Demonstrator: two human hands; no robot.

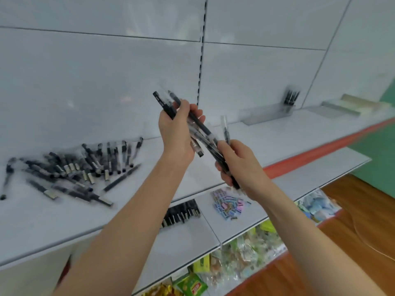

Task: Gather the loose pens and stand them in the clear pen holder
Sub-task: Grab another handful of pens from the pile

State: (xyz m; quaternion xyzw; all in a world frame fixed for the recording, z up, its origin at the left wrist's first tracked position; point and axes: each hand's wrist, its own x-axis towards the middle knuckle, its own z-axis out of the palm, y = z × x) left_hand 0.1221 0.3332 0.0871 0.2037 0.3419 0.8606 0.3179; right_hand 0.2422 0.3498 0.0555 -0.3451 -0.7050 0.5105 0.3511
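Both my hands hold one bundle of black pens [204,131] in the air above the white shelf [149,206]. My left hand [177,133] grips the bundle's upper end and my right hand [239,165] grips its lower end. A clear-capped pen [224,129] sticks up from my right hand. A pile of loose black pens [70,169] lies on the shelf at the left. The clear pen holder [289,103] stands far back on the right with several pens upright in it.
A flat clear tray [263,115] lies left of the holder, pale boxes [354,105] to its right. The lower shelf holds more black pens [181,212] and small coloured erasers [228,204]. Snack packets [241,253] fill the shelf below. The shelf front has a red edge [320,152].
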